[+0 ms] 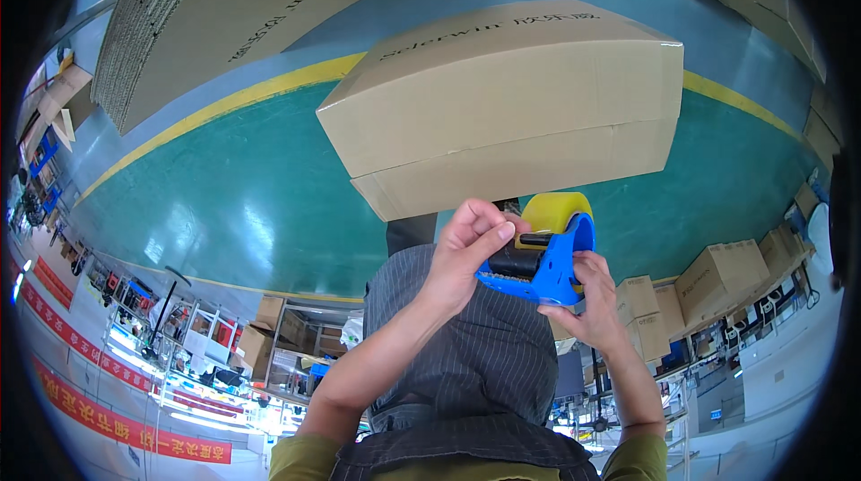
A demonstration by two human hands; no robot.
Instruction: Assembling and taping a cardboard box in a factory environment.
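Note:
A blue tape dispenser (pixel 560 257) with a yellow roll of tape (pixel 554 212) is held in front of my lap. My right hand (pixel 596 302) wraps around its right side, closed on the blue frame. On the other side, my left hand (pixel 468 252) has thumb and fingers pinched together close to the dispenser's black part (pixel 516 259), below the roll. Whatever lies between those fingertips is too small to make out. Just beyond both hands a large brown cardboard box (pixel 511 136) stands on the floor, a seam running along its near side.
Flattened cardboard sheets (pixel 170 24) are stacked at the far left. Yellow lines (pixel 215 104) cross the green floor (pixel 242 185). More cartons (pixel 717 279) stand at the right. Shelving (pixel 291 338) with goods is at the lower left.

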